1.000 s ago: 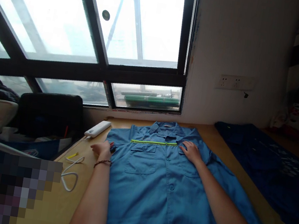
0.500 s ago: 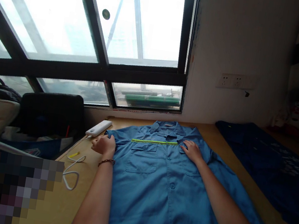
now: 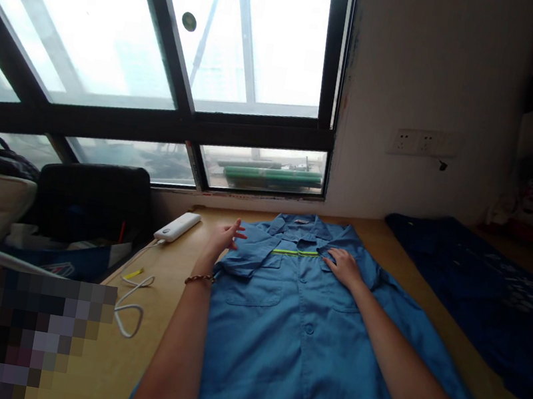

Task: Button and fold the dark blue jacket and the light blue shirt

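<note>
A light blue button-up work shirt [image 3: 295,339] with a yellow-green reflective stripe lies front up on the wooden table [image 3: 119,365]. Its left sleeve [image 3: 244,257] is folded in over the chest pocket. My left hand [image 3: 224,236] hovers at that folded sleeve near the shoulder, fingers spread and holding nothing. My right hand [image 3: 343,266] lies flat on the shirt's chest just below the collar, fingers stretched out, pressing the cloth.
A white power bank [image 3: 177,226] with a white cable [image 3: 131,306] lies left of the shirt. A dark blue garment [image 3: 484,295] is spread at the right. A black bag [image 3: 91,202] stands under the window at the left.
My left hand gripped the left sleeve at the table's edge, carried it inward over the chest and let go; it is now open. My right hand stayed in place.
</note>
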Motion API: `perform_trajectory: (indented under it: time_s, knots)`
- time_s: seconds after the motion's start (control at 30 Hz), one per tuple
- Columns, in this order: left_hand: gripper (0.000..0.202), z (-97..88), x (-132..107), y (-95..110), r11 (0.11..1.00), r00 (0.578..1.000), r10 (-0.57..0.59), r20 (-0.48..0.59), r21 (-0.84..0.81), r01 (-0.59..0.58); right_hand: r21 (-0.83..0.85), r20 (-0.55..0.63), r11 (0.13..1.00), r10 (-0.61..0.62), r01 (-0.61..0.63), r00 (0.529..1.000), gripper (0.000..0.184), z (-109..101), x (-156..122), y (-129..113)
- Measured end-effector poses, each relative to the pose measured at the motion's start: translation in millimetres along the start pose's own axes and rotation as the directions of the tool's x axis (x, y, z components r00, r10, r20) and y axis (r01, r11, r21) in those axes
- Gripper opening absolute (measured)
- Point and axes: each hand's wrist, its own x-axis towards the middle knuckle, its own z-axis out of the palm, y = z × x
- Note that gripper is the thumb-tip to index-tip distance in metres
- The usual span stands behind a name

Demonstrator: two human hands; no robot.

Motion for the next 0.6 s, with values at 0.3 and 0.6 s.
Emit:
perform_trajectory:
  time_s: [0.3,0.6]
  knots:
    - [0.050,74.8,9,-34,0.682,0.985,0.141,0.102,0.711,-0.171,0.001,-0.024,1.000,-0.016,0.016,1.000,0.042,2,0,1]
    - [0.056,95.1,2,-45,0.596,0.976,0.129,0.178,0.772,-0.219,-0.009,0.003,1.000,0.006,-0.006,1.000,0.042,-2,-1,-1]
